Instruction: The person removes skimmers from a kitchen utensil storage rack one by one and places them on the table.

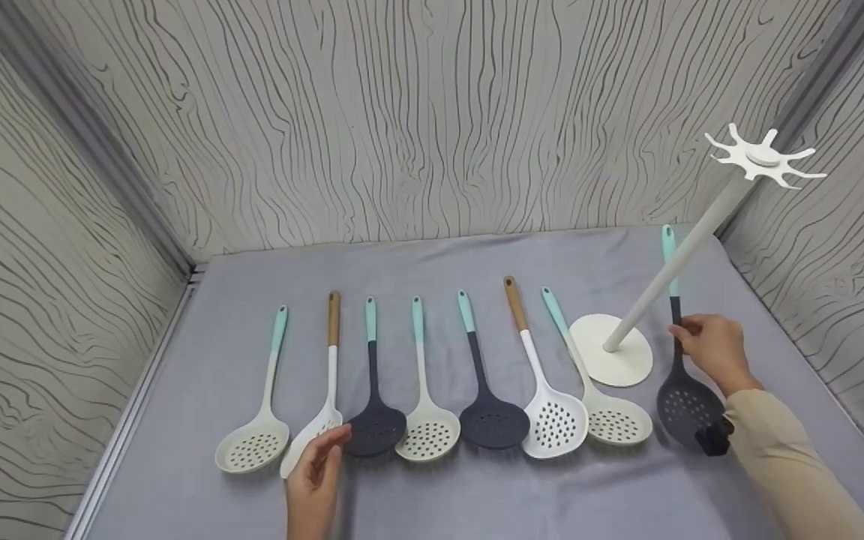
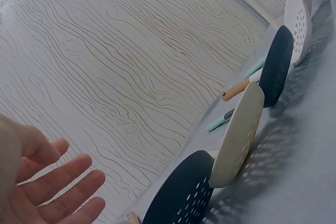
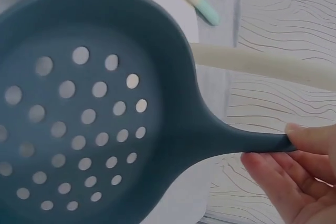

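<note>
My right hand (image 1: 713,349) pinches the dark shaft of a slotted skimmer (image 1: 691,409) with a mint handle, right of a white stand. In the right wrist view its perforated bowl (image 3: 89,114) fills the left side, thumb and fingers pinching the neck. My left hand (image 1: 316,469) hovers over the lower end of a white skimmer (image 1: 332,382) with a wood-coloured handle, hiding part of its head. A dark skimmer (image 1: 376,427) with a mint handle lies just right of those fingers. In the left wrist view the left hand (image 2: 58,187) has loosely bent fingers around nothing.
The white stand (image 1: 616,350) has a round base, a pole and a hooked top (image 1: 762,155). Several skimmers lie in a row on the grey cloth (image 1: 252,285), among them a cream one (image 1: 252,444) at the far left. Wood-grain panels (image 1: 402,112) surround the table.
</note>
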`<state>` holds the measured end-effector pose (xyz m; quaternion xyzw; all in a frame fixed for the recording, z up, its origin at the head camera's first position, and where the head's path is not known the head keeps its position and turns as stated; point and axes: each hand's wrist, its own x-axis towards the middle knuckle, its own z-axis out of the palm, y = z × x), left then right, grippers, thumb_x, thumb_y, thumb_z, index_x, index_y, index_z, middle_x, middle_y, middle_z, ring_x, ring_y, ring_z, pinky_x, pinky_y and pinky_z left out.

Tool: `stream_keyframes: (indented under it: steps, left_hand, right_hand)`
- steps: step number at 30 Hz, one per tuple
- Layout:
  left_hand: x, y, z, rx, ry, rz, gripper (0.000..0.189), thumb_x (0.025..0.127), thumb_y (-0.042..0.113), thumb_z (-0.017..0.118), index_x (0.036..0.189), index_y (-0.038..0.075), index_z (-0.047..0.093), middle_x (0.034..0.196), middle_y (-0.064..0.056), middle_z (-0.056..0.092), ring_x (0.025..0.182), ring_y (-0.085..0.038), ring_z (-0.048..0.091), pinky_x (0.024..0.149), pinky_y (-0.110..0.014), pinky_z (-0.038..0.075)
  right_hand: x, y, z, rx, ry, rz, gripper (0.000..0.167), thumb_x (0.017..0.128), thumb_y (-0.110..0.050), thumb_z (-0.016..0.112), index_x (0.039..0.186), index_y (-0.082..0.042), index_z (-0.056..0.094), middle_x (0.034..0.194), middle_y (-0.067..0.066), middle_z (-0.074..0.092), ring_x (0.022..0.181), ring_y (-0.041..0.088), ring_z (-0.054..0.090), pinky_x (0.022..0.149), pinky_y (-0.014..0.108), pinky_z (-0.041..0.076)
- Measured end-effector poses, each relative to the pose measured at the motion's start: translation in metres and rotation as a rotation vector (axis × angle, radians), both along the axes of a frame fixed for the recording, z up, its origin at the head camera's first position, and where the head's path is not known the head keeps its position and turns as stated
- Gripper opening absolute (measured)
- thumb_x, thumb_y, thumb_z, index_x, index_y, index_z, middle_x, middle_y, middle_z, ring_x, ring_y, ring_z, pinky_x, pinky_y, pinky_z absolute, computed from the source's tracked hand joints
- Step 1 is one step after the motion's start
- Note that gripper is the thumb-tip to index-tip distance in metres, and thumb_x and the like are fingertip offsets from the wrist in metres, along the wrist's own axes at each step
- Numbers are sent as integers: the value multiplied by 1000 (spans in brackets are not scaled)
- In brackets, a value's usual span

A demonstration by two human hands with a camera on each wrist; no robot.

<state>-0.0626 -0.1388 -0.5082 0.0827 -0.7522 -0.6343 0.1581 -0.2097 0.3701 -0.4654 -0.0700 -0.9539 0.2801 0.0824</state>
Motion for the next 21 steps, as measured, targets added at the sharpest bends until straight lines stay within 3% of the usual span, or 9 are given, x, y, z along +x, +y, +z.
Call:
stream_keyframes:
  steps: [3, 7, 9, 14, 21]
  left_hand:
    - [0, 0, 0, 2, -6, 9, 22, 96, 2, 52, 113, -8, 61, 105, 9, 71, 98, 14, 60, 87, -2, 46]
    - [0, 2, 2, -3, -61, 17, 21, 96, 3, 53, 113, -6, 62, 112, -15, 71, 98, 14, 60, 88, -2, 46]
    - [0, 3, 3, 2, -79, 14, 21, 97, 4, 53, 113, -4, 62, 115, -20, 69, 98, 14, 59, 89, -3, 46]
    - [-2, 5, 4, 3, -88, 14, 21, 97, 4, 53, 114, -4, 63, 116, -21, 68, 99, 14, 59, 90, -2, 46]
    - [-3, 6, 4, 21, -65, -9, 22, 97, 4, 52, 114, -6, 62, 113, -19, 69, 99, 13, 60, 90, -2, 45]
  right_hand:
    - [-4, 0, -3, -9, -77, 3, 29, 91, -8, 61, 104, 18, 63, 94, 35, 67, 67, 28, 71, 55, 27, 56]
    - [-10, 0, -7, -10, -191, 7, 32, 91, -7, 60, 107, 21, 60, 97, 37, 66, 66, 24, 70, 59, 33, 58]
    - [-13, 0, -8, -7, -232, 10, 33, 91, -7, 60, 109, 21, 59, 98, 37, 65, 63, 20, 69, 58, 31, 58]
    - [-21, -3, -11, -10, -315, 5, 35, 91, -8, 58, 111, 21, 58, 97, 35, 66, 63, 13, 66, 57, 27, 56]
    - [-26, -5, -12, 7, -358, 9, 36, 91, -7, 59, 111, 23, 57, 94, 35, 66, 66, 21, 68, 61, 32, 59]
